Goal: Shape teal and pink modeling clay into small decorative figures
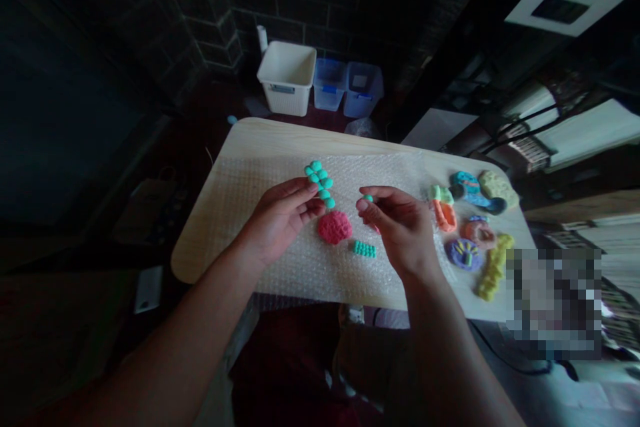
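Observation:
Pinched in the fingers of my left hand is a cluster of green clay balls stuck together, held above the table. Between thumb and forefinger of my right hand sits a single small green clay ball, apart from the cluster. Below and between my hands, a lumpy red clay piece lies on the bubble wrap. Just right of it is a small block of tiny green balls. A bit of red shows beside my right hand, mostly hidden by it.
Several coloured clay models lie at the table's right side, among them a purple disc, a yellow bumpy strip and a blue piece. Beyond the wooden table stand a white bin and two blue-tinted clear bins.

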{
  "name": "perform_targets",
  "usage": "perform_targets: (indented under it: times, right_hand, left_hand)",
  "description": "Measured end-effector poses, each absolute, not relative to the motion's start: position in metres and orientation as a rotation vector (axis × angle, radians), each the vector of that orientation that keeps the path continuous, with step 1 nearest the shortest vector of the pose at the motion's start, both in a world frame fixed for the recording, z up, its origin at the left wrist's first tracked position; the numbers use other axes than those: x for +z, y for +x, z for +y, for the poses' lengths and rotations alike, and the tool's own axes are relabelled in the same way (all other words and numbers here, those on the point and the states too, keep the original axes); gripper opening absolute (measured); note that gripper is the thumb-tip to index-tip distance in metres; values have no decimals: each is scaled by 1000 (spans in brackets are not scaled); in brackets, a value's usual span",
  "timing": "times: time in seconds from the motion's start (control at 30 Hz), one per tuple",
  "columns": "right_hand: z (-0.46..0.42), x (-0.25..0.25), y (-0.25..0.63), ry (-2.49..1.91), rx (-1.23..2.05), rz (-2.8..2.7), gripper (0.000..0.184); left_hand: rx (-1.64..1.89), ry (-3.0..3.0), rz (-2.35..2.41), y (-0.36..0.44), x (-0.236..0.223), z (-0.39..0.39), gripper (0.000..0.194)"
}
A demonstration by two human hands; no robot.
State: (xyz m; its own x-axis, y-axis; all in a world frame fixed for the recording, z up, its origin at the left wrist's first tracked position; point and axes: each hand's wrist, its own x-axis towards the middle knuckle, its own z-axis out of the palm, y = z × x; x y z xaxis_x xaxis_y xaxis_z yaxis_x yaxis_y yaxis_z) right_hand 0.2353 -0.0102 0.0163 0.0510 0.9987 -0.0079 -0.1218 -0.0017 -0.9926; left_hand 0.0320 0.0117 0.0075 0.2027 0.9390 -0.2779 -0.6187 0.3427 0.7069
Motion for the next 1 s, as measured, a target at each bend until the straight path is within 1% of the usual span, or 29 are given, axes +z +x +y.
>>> perform_targets:
  times: [0.07,0.2,0.23,0.37,0.43,0.47,0.5,0.6,0.7,0.83,0.93,1.0]
  right_hand:
    - [-9,15,234,-1118,1289,-1041,24]
    - [-10,18,231,-1036,1394,-936,17]
    - [-10,20,231,-1032,1416,-912,19]
    - [-13,25,231,-1077,1487,-845,42]
    - [-13,26,232,-1061,1486,-814,49]
    - [-13,26,232,-1046,1476,-811,49]
    - [-13,26,232,-1033,1465,-822,46]
    - [-12,25,232,-1015,1437,-898,29]
    - [-12,26,231,-1017,1428,-951,28]
    - [-12,26,231,-995,1468,-952,21]
    - [-13,25,232,-978,1466,-952,22]
    - [-13,24,232,-1008,1421,-973,26]
  left_hand:
    - [1152,492,768,32,8,12,23]
    - [1149,494,770,32,7,12,21]
    - [1148,498,771,31,7,12,21]
    - [1142,498,786,31,6,11,21]
    - [1144,486,787,31,6,11,21]
    - [1148,482,786,31,6,11,21]
    - [1149,480,785,31,6,11,21]
    - [1147,486,784,31,7,11,19]
    - [1143,493,783,31,7,11,17]
    - [1151,479,786,31,6,11,18]
    - [1156,470,778,32,7,11,20]
    - [1155,473,775,31,7,11,21]
